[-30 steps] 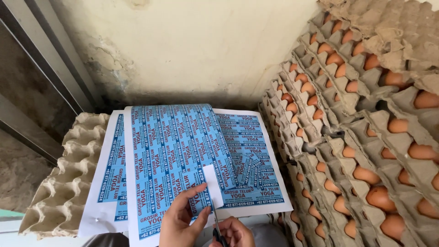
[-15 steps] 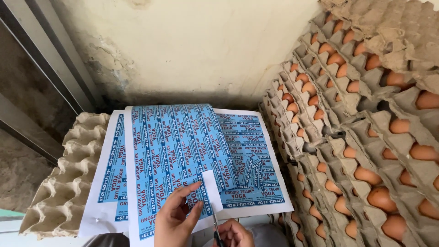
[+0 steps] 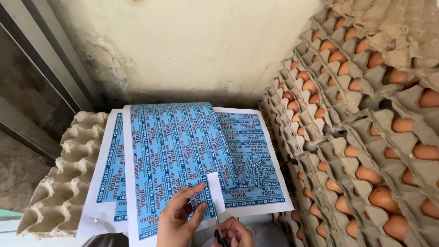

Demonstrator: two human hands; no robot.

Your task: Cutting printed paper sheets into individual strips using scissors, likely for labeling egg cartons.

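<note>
Low at the frame's edge, your left hand (image 3: 176,219) pinches the blue label sheet (image 3: 176,151) flat over the empty egg trays (image 3: 55,183), steadying it while your right hand (image 3: 235,232) grips scissors (image 3: 218,228) cutting a strip.

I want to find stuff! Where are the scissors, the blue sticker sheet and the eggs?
scissors (image 3: 218,231): head view, on the blades by the right hand.
blue sticker sheet (image 3: 169,151): head view, middle of the top sheet.
eggs (image 3: 379,196): head view, one brown egg in the tray stack.
</note>
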